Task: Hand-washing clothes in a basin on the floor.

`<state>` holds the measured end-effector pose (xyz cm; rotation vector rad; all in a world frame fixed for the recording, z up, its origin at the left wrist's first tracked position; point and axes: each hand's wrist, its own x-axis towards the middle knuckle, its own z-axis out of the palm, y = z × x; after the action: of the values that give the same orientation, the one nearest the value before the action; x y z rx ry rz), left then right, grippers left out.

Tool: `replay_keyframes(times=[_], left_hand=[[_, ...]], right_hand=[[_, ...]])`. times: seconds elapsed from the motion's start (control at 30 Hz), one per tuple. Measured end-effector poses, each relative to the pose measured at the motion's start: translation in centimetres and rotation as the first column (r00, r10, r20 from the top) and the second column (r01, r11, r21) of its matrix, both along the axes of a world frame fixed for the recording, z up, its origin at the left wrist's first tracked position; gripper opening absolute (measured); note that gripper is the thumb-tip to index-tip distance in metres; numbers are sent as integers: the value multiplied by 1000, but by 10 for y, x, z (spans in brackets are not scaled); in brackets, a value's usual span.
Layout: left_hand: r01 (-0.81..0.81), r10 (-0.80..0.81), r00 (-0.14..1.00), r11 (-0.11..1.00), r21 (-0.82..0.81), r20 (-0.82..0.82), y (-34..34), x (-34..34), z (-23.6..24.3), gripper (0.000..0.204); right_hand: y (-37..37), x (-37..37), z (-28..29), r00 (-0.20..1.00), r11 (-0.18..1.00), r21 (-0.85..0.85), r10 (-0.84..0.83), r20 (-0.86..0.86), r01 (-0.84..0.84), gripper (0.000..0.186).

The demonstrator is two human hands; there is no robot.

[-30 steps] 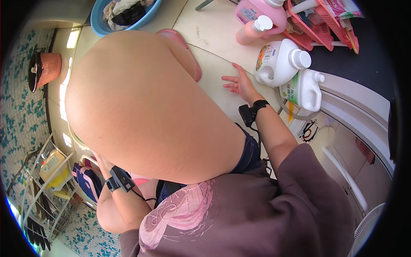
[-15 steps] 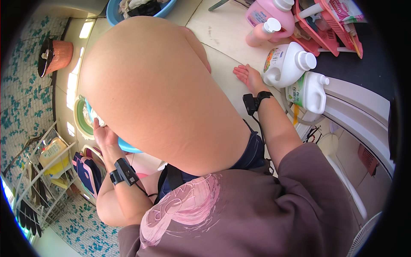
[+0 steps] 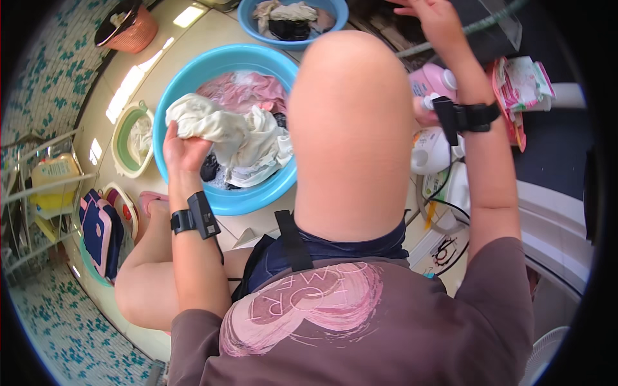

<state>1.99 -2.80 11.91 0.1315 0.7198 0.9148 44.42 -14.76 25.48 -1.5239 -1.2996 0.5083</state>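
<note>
Head view; right fingers [image 3: 412,10] partly offscreen

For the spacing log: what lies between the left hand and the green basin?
In the head view, the big tub's rim lies between them.

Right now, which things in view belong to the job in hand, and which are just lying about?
Job, apparently:
white cloth, gripped by left hand
large blue basin
pink cloth in it
smaller blue laundry basin, perhaps

Lying about, seemingly:
salmon mesh wastebasket
yellow jug
pink-and-white packet
</note>
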Motion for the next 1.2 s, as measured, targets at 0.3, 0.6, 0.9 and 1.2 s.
replay_keyframes(times=[0.3, 0.6, 0.9, 1.2], left_hand=[[1, -27, 932, 997, 71, 362, -5, 0, -14, 50], [2, -170, 668, 974, 226, 725, 14, -29, -71, 43], [-95, 63, 947, 992, 87, 314, 17, -32, -33, 44], [11, 249, 770, 915, 403, -587, 35, -54, -54, 38]], right_hand=[[127, -204, 80, 757, 659, -473, 653, -27, -585, 35], [137, -296, -113, 287, 513, -235, 24, -957, -826, 58], [141, -271, -188, 783, 722, -423, 266, -562, -548, 73], [112, -253, -211, 465, 142, -444, 212, -859, -885, 74]])
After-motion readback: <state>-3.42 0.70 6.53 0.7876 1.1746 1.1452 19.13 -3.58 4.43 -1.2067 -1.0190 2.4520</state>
